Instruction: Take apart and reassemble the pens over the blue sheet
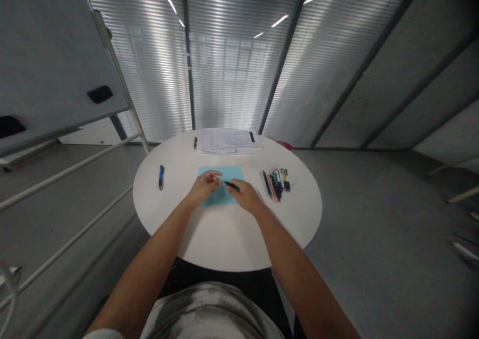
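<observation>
My right hand (245, 195) is closed around a black and green pen (232, 185), which points left toward my other hand. At the pen's left end, my left hand (205, 185) has thumb and index finger pinched together. Whether those fingertips grip the pen's tip or a small part is too small to make out. Both hands are over a light blue sheet (234, 172) lying on the white round table (228, 244). To the right of my right hand lies a group of several pens (277, 183), black, pink, green, white and yellow among them.
A blue and black pen (161, 177) lies at the table's left side. Toward the far edge are a stack of printed papers (224, 140) and a dark pen (195, 143). A whiteboard (56, 45) on a white frame stands at left; blinds (224, 70) cover the glass wall behind.
</observation>
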`<action>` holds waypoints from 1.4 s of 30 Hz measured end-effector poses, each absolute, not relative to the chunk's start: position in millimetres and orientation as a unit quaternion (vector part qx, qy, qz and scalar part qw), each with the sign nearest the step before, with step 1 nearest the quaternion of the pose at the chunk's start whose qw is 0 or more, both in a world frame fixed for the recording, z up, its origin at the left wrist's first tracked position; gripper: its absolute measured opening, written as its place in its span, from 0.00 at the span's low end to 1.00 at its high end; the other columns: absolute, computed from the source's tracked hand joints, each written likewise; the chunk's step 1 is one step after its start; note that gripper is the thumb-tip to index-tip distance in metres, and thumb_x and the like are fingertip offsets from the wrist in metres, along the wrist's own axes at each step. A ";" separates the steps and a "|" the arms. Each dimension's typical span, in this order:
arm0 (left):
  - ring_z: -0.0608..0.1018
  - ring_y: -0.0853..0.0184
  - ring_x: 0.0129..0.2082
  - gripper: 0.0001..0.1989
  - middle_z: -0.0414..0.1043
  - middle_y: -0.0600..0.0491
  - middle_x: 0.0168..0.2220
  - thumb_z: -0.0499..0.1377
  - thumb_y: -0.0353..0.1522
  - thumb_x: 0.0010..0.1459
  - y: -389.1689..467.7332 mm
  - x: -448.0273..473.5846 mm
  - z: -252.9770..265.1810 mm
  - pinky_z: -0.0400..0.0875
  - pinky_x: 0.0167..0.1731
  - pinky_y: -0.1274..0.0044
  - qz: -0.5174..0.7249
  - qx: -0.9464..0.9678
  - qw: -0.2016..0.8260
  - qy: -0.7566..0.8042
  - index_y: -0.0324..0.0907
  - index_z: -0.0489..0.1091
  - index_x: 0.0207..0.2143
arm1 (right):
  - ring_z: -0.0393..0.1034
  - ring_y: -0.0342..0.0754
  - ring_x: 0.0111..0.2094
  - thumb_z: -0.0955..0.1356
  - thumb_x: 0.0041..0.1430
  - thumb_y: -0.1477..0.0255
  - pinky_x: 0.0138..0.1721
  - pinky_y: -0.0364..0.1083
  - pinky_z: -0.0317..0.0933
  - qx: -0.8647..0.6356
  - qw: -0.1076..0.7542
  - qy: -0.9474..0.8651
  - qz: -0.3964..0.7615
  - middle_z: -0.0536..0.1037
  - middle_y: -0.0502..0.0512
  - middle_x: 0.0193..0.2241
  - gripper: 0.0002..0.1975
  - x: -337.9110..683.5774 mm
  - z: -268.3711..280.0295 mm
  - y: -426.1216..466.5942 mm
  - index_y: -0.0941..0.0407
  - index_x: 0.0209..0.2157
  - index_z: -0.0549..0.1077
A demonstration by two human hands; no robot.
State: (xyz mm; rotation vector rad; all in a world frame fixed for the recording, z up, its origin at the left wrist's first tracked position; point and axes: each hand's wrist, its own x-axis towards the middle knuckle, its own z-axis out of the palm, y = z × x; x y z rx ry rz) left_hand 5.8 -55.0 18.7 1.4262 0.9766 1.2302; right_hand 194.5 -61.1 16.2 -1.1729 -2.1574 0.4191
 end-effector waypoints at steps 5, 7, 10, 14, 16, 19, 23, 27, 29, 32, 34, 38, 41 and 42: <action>0.69 0.69 0.27 0.14 0.71 0.52 0.32 0.58 0.30 0.48 -48.8 -15.2 12.4 0.62 0.32 0.75 0.433 0.665 0.229 0.564 0.41 0.71 0.40 | 0.66 0.45 0.32 0.61 0.62 0.63 0.34 0.42 0.54 -0.516 0.321 -0.784 0.126 0.75 0.52 0.31 0.12 196.4 15.3 -58.9 0.54 0.37 0.72; 0.71 0.62 0.34 0.13 0.72 0.49 0.35 0.58 0.32 0.49 -49.7 -17.5 10.6 0.62 0.37 0.71 0.355 0.687 0.156 0.614 0.43 0.73 0.39 | 0.67 0.46 0.32 0.61 0.62 0.63 0.33 0.42 0.54 -0.538 0.317 -0.772 0.116 0.75 0.52 0.31 0.12 197.7 14.9 -57.7 0.53 0.39 0.72; 0.70 0.53 0.43 0.15 0.73 0.46 0.39 0.58 0.39 0.52 -52.5 -14.0 8.3 0.58 0.43 0.65 0.269 0.711 0.102 0.642 0.45 0.74 0.40 | 0.67 0.46 0.32 0.61 0.62 0.63 0.33 0.43 0.53 -0.550 0.314 -0.766 0.112 0.75 0.53 0.31 0.11 198.8 14.5 -56.7 0.53 0.39 0.72; 0.68 0.50 0.45 0.18 0.71 0.42 0.42 0.55 0.42 0.55 -54.3 -9.1 5.7 0.55 0.45 0.62 0.226 0.723 0.072 0.648 0.47 0.74 0.46 | 0.65 0.46 0.31 0.62 0.61 0.63 0.32 0.42 0.52 -0.545 0.308 -0.771 0.115 0.75 0.52 0.29 0.11 198.2 14.6 -57.1 0.53 0.37 0.72; 0.67 0.50 0.46 0.19 0.70 0.42 0.44 0.54 0.42 0.57 -54.5 -9.1 5.1 0.54 0.46 0.62 0.220 0.726 0.053 0.649 0.49 0.73 0.48 | 0.65 0.46 0.30 0.62 0.61 0.64 0.31 0.42 0.51 -0.547 0.304 -0.772 0.114 0.74 0.51 0.28 0.10 197.3 15.1 -57.9 0.53 0.36 0.72; 0.66 0.50 0.46 0.18 0.71 0.43 0.43 0.53 0.42 0.58 -54.9 -10.1 5.8 0.53 0.45 0.62 0.216 0.728 0.041 0.650 0.51 0.74 0.47 | 0.64 0.45 0.28 0.62 0.61 0.64 0.29 0.42 0.50 -0.547 0.296 -0.774 0.117 0.73 0.50 0.27 0.10 196.0 16.6 -59.6 0.53 0.35 0.72; 0.66 0.50 0.45 0.15 0.71 0.43 0.41 0.53 0.41 0.57 -55.8 -10.7 7.7 0.53 0.45 0.62 0.233 0.725 0.043 0.647 0.51 0.77 0.41 | 0.63 0.45 0.27 0.62 0.61 0.64 0.28 0.42 0.49 -0.540 0.293 -0.779 0.122 0.73 0.50 0.26 0.10 194.5 18.4 -61.3 0.53 0.34 0.72; 0.66 0.50 0.46 0.13 0.73 0.44 0.40 0.56 0.40 0.56 -54.7 -9.8 7.2 0.53 0.46 0.62 0.266 0.717 0.066 0.641 0.49 0.78 0.38 | 0.62 0.44 0.26 0.62 0.60 0.64 0.28 0.42 0.49 -0.539 0.290 -0.781 0.127 0.73 0.50 0.25 0.10 194.7 16.8 -60.3 0.53 0.33 0.72; 0.68 0.52 0.44 0.11 0.75 0.45 0.38 0.58 0.39 0.54 -52.6 -8.8 5.4 0.55 0.46 0.63 0.311 0.706 0.098 0.629 0.48 0.78 0.36 | 0.63 0.44 0.26 0.63 0.60 0.64 0.28 0.42 0.51 -0.540 0.294 -0.777 0.131 0.74 0.49 0.26 0.10 195.3 15.2 -59.2 0.53 0.36 0.73; 0.71 0.58 0.37 0.08 0.76 0.48 0.34 0.60 0.38 0.52 -48.2 -6.9 2.0 0.60 0.42 0.68 0.405 0.677 0.183 0.587 0.46 0.76 0.33 | 0.66 0.45 0.28 0.63 0.60 0.63 0.31 0.42 0.55 -0.537 0.310 -0.770 0.148 0.76 0.50 0.31 0.12 196.2 14.1 -58.6 0.51 0.43 0.71; 0.72 0.63 0.32 0.07 0.76 0.50 0.32 0.61 0.37 0.50 -46.0 -5.1 0.6 0.62 0.38 0.72 0.458 0.655 0.240 0.550 0.45 0.75 0.31 | 0.68 0.45 0.30 0.63 0.61 0.62 0.34 0.43 0.58 -0.520 0.326 -0.772 0.164 0.77 0.51 0.35 0.14 196.7 14.7 -59.3 0.50 0.47 0.70; 0.72 0.68 0.27 0.11 0.73 0.51 0.28 0.62 0.37 0.48 -46.6 0.5 2.7 0.63 0.32 0.76 0.517 0.614 0.328 0.499 0.41 0.74 0.33 | 0.70 0.46 0.37 0.59 0.64 0.60 0.40 0.45 0.60 -0.468 0.351 -0.788 0.190 0.77 0.53 0.43 0.18 197.2 16.5 -61.1 0.50 0.49 0.71; 0.69 0.71 0.24 0.13 0.71 0.53 0.25 0.62 0.38 0.48 -49.2 5.0 7.0 0.61 0.27 0.78 0.525 0.586 0.397 0.472 0.38 0.74 0.33 | 0.70 0.47 0.42 0.58 0.65 0.61 0.44 0.45 0.61 -0.442 0.356 -0.798 0.204 0.76 0.53 0.47 0.19 197.2 15.4 -59.5 0.50 0.51 0.71; 0.68 0.72 0.23 0.13 0.70 0.54 0.24 0.62 0.38 0.48 -49.9 6.1 8.4 0.60 0.25 0.78 0.523 0.577 0.417 0.468 0.38 0.74 0.33 | 0.70 0.46 0.44 0.58 0.65 0.61 0.46 0.45 0.60 -0.438 0.359 -0.799 0.204 0.75 0.53 0.47 0.18 197.2 14.6 -58.4 0.50 0.51 0.71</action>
